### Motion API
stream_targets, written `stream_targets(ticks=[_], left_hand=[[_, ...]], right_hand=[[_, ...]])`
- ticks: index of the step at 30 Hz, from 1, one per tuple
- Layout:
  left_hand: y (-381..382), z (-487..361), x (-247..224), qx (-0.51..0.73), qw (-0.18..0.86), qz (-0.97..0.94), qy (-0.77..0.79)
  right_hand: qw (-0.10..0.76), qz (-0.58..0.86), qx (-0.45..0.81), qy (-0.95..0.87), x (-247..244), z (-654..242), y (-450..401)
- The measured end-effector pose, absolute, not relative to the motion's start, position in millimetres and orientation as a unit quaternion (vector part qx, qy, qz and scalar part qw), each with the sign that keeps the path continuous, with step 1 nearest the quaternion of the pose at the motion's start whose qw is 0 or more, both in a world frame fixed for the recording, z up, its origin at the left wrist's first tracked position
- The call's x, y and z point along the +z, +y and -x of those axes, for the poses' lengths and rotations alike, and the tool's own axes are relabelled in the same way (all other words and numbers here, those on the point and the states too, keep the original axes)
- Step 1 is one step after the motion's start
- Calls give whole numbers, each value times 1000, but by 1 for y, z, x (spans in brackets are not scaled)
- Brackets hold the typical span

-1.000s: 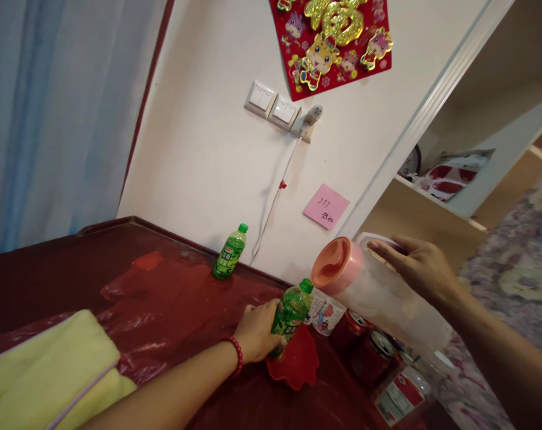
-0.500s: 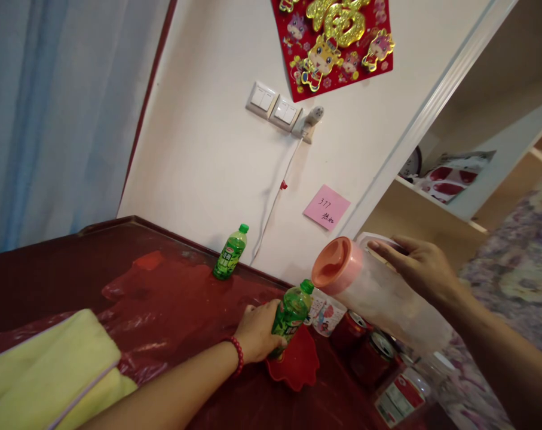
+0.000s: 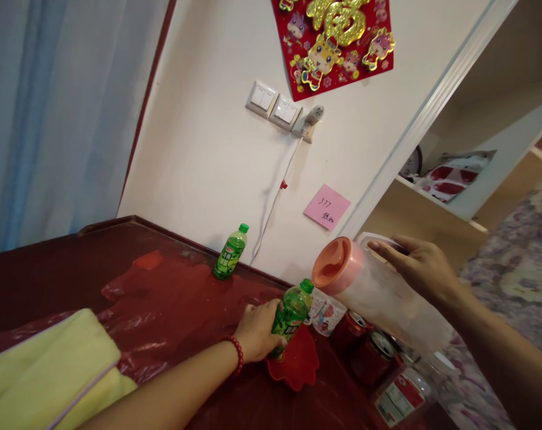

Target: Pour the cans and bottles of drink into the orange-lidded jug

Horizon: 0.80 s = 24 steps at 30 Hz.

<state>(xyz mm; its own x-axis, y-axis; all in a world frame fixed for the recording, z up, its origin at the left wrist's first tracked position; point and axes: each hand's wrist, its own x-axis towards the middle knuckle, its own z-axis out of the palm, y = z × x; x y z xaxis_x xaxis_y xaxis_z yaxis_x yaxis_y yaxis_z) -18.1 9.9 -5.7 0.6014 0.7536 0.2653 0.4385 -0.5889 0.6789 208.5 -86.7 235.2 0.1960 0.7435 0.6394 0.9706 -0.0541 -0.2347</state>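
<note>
My left hand (image 3: 259, 331), with a red bead bracelet at the wrist, is wrapped round a green drink bottle (image 3: 292, 310) with a green cap. The bottle is over or in a red scalloped dish (image 3: 297, 367); its base is partly hidden by my fingers. To the right, my right hand (image 3: 416, 263) grips the white handle of a frosted plastic pitcher (image 3: 387, 301) and holds it tilted. The pitcher's orange lid (image 3: 337, 266) points left, close to the bottle's cap. A second green bottle (image 3: 230, 252) stands upright near the wall.
Patterned paper cups (image 3: 328, 316), red cans (image 3: 373, 355) and a labelled clear jar (image 3: 400, 397) stand below the pitcher. A yellow towel (image 3: 60, 370) lies at the front left. Red plastic film (image 3: 176, 304) covers part of the dark table (image 3: 60, 257). A white cord (image 3: 273, 206) hangs along the wall.
</note>
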Motion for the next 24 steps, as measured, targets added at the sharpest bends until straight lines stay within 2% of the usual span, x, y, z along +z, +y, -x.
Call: stream_targets(ticks=[14, 24], left_hand=[[11, 19, -11, 284, 281, -851, 342], [13, 20, -4, 280, 283, -854, 334]], right_hand=[[330, 695, -174, -615, 228, -208, -86], [401, 681, -149, -595, 211, -212, -91]])
